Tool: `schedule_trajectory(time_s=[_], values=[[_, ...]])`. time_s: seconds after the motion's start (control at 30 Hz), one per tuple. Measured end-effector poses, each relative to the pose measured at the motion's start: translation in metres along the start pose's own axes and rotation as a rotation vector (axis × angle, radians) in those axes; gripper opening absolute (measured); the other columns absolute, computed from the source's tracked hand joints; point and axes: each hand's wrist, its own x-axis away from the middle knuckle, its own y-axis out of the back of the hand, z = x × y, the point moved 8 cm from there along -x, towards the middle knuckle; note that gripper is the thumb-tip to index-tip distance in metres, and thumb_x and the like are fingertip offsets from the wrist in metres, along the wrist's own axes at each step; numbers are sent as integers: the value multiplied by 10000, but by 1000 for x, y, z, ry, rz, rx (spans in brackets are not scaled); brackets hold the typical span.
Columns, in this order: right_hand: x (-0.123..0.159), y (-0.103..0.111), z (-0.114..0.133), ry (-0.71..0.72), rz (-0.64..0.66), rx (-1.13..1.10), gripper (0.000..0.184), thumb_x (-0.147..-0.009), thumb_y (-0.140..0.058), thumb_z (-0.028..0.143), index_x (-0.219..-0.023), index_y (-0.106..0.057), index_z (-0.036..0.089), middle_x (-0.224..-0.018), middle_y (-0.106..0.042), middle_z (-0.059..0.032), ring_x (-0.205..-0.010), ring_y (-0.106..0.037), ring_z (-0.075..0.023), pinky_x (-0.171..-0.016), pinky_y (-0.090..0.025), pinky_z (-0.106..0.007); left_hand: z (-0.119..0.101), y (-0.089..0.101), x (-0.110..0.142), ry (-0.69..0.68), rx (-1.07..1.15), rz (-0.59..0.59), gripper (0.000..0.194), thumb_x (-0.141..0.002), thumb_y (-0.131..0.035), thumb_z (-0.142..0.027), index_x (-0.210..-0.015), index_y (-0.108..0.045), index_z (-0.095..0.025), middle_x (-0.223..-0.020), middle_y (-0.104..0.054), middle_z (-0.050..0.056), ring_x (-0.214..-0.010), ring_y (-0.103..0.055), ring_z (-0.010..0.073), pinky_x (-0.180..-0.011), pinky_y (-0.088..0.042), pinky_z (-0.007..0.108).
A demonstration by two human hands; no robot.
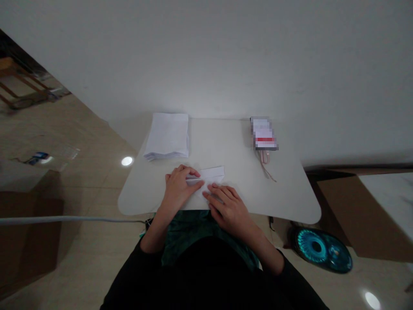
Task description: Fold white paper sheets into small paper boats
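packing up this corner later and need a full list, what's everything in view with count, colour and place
table: one, white, against the wall
wall: one, pale grey, behind table
folded paper: one, white, under both hands
paper stack: one, white, table's far left
blurred item: one, pale with red band, table's far right
cord: one, pinkish, beside blurred item
glowing device: one, black and teal, lower right
left box: one, brown
right box: one, brown
wooden frame: one, brown, upper left
floor: beige, below
sleeves: two, black, bottom
left hand: one, on paper
right hand: one, on paper
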Motion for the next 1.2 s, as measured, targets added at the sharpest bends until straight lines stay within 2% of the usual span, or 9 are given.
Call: schedule_trajectory(time_s=[0.53,0.7,0.9,1.07,1.2], values=[[-2,-6,2,-18,44,43,390,-984,-448,247,-1354,-539,164,-1322,-625,-98,-1223,-531,-246,-1050,-364,-441,-4,1,-6,-13,-2,79,205,-769,-731,-387,-880,-675,-224,-999,-627,21,-943,-594,250,-887,-346,446],[-3,-5,3,-9,42,74,405,-985,-444,250,-1368,-524,146,-1317,-623,-103,-1202,-524,-251,-1037,-366,-442,-1,0,-7,-2,-2,67,221,-759,-733,-402,-868,-668,-221,-988,-624,26,-926,-594,250,-875,-346,446],[-13,-6,2,-7,36,89,345,-961,-477,206,-1278,-603,153,-1196,-666,-111,-1071,-563,-253,-959,-421,-439,0,-1,-4,-15,-4,27,241,-752,-745,-422,-862,-662,-224,-982,-635,26,-919,-592,243,-858,-347,412],[-19,-4,0,41,13,29,342,-902,-518,96,-1217,-642,144,-1275,-638,-105,-1185,-530,-254,-1010,-418,-423,1,-1,0,-46,-12,-52,227,-779,-730,-432,-870,-665,-234,-987,-650,29,-965,-583,247,-877,-340,410],[-20,-4,-3,62,12,-10,376,-884,-509,45,-1219,-646,146,-1239,-670,-89,-1153,-564,-236,-991,-435,-412,-1,-1,1,-92,14,-67,146,-851,-658,-375,-883,-673,-234,-1001,-657,36,-1017,-573,251,-899,-355,421]])
